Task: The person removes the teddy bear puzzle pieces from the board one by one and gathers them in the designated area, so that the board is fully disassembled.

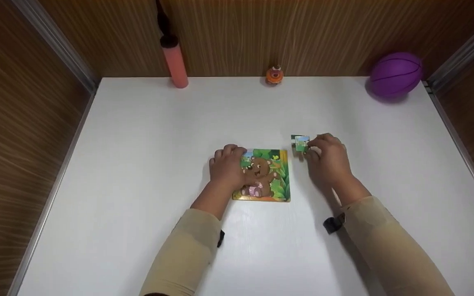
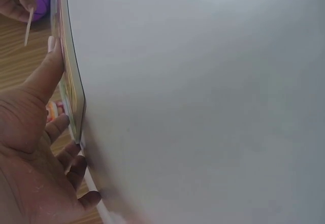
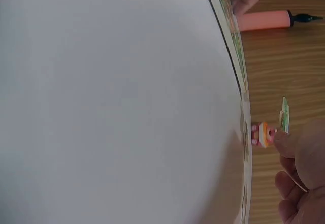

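Note:
A square bear jigsaw puzzle (image 1: 263,176) lies flat on the white table. My left hand (image 1: 226,166) rests over its left side, fingertips by the upper left corner and thumb reaching across the picture. In the left wrist view the thumb and fingers of the left hand (image 2: 38,137) lie along the puzzle's edge (image 2: 75,89), loosely bent. Just right of the puzzle, my right hand (image 1: 329,158) pinches a small green and blue puzzle piece (image 1: 302,144) between thumb and index finger. That piece (image 3: 285,115) stands above the table in the right wrist view.
Along the back wall stand a pink hand pump (image 1: 175,63) with a black nozzle, a small orange toy figure (image 1: 274,75) and a purple ball (image 1: 396,75). Wood-grain panels (image 1: 237,37) close in the white table (image 1: 138,135) at the back and sides.

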The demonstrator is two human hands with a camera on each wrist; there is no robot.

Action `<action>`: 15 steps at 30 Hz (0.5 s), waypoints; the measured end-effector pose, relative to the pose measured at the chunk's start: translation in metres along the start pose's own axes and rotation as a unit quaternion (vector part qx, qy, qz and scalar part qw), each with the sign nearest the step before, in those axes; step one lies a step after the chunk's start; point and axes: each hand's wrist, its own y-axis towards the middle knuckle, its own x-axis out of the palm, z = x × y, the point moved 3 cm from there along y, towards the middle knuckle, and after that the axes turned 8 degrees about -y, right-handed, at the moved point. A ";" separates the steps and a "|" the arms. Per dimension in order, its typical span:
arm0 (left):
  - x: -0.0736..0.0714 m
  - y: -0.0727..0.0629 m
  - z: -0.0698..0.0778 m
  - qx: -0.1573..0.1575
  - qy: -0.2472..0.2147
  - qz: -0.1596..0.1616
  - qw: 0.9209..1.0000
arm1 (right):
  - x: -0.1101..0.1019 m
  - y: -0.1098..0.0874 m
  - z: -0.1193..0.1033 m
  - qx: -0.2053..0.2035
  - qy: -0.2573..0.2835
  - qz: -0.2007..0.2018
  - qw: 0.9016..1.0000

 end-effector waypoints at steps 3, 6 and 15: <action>0.000 0.001 -0.001 -0.002 0.006 0.001 1.000 | -0.006 0.001 0.012 0.005 -0.007 0.010 1.000; 0.000 0.000 -0.001 -0.004 0.009 0.004 1.000 | -0.011 0.003 0.025 0.010 -0.008 0.018 1.000; 0.001 0.000 -0.002 -0.002 0.003 0.006 1.000 | -0.027 0.005 0.063 0.022 0.010 0.039 0.999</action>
